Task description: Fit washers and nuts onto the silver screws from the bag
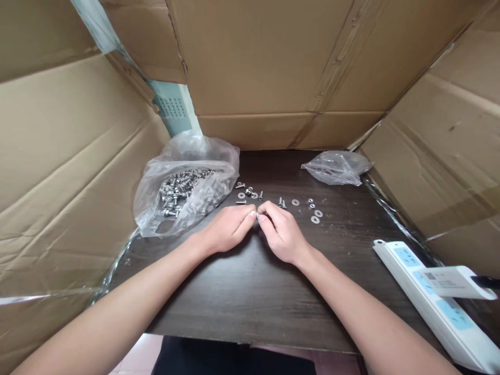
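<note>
The person holds a small, shiny, silver-coloured metal piece between both hands, just above the near-middle of a dark brown wood-grain table. Only a sliver of it shows; the fingertips cover the rest, so its exact shape cannot be told. The left hand has thumb and forefinger closed in a pinch at one side of the piece. The right hand pinches at the other side, its fingers curled, and the two sets of fingertips nearly meet.

Just beyond the hands lie loose silver-coloured metal bolts, some on their sides, along with flat, round, silver-coloured washers — two of these lie close together on the right, the nearer one lower. Two small, ring-like silver-coloured nuts sit just behind that pair. The hands partly screen the closest bolts.

To the left, a large, crumpled, clear plastic bag holds a heap of similar bolts, its near edge close to the left wrist. A smaller, clear plastic bag lies at the far right of the table. Nearer on the right, well apart from the hands, rests a long white power strip with pale blue socket panels; a flat white plug-in block sits across it, with a black cable at its end. Brown cardboard walls close in the table at the back and both sides.
</note>
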